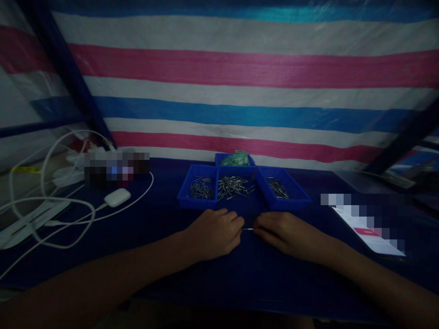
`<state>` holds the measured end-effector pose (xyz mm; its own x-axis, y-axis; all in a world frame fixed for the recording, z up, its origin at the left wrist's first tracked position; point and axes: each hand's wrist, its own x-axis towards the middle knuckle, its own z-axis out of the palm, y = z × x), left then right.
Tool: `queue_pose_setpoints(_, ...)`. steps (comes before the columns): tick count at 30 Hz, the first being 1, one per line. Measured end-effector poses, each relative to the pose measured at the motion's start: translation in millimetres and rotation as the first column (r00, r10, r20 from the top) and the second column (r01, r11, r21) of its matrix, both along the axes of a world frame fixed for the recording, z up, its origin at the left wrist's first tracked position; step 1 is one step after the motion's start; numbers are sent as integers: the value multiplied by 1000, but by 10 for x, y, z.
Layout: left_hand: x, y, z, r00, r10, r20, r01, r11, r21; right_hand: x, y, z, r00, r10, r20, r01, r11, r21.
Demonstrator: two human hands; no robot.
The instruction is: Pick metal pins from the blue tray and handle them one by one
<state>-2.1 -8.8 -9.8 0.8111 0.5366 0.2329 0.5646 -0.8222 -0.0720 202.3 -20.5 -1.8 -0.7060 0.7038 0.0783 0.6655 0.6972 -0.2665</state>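
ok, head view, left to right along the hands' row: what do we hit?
White case → left hand → metal pin → right hand → lit screen. Bins left out; they overlap the hands' span.

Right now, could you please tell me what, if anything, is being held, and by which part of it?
A thin metal piece: the right hand pinches one end, and the left hand seems to hold the other.

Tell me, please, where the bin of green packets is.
In the head view, the bin stands just right of centre, behind the loose metal pins, before the striped sheet.
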Motion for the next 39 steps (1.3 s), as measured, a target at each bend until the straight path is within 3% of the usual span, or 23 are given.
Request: queue_pose_setpoints(39, -15, 10, -7, 1000, 28, -12, -28, 1000, 5, 17, 8, 31, 1000, -27, -11, 27, 1000, -5)
